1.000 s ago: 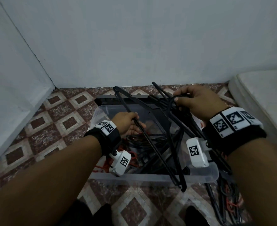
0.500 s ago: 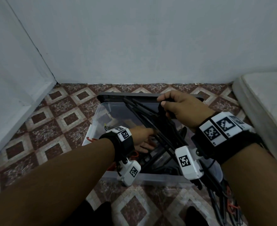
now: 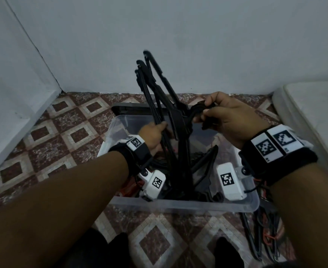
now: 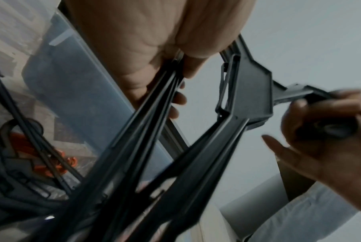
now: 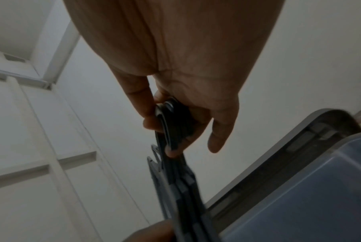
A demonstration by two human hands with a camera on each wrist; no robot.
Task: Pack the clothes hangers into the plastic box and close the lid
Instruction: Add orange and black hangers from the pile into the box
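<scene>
A bundle of black hangers [image 3: 178, 120] stands tilted over the clear plastic box [image 3: 178, 206], its far ends up against the wall and its lower ends inside the box. My left hand [image 3: 156, 132] grips the bundle's bars [image 4: 154, 104], fingers curled round them. My right hand [image 3: 223, 115] holds the bunched hooks [image 5: 171, 124] on the right. More black hangers and a few orange hangers [image 4: 49, 165] lie in the box. The dark lid [image 3: 128, 109] lies just behind the box, by the wall.
A loose pile of black and orange hangers [image 3: 265, 238] lies on the patterned floor right of the box. A white mattress [image 3: 313, 117] borders the right side. Walls close in at the back and left. My feet [image 3: 228, 252] are near the box's front.
The bundle has swung from lying low across the box to standing tilted, its far ends raised against the wall. My left hand came up out of the box and gripped the bars.
</scene>
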